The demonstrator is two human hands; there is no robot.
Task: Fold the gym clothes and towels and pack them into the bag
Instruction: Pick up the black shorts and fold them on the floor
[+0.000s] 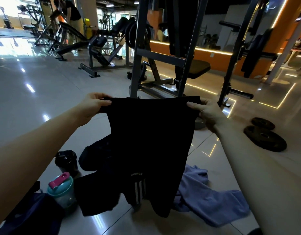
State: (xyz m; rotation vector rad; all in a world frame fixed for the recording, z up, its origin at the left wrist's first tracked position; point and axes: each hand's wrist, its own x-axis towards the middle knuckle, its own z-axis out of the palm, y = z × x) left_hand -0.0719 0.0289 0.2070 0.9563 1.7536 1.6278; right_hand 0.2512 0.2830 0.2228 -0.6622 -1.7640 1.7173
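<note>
Black shorts [151, 141] with white stripes, a lavender towel [212, 199], a teal bottle [62, 192] — pink cap — on grey floor [44, 78].

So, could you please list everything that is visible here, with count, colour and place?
shorts: one, black with white stripes, held up centre
towel: one, pale blue, crumpled on floor, lower right
dark garment: one, floor behind shorts
black bottle: one, floor, left
teal bottle: one, pink lid, floor, left
bag: one, dark blue, lower left corner
weight plates: two, black, floor, right
machines: several, grey, background
left hand: one, grips waistband's left end
right hand: one, grips waistband's right end
</note>
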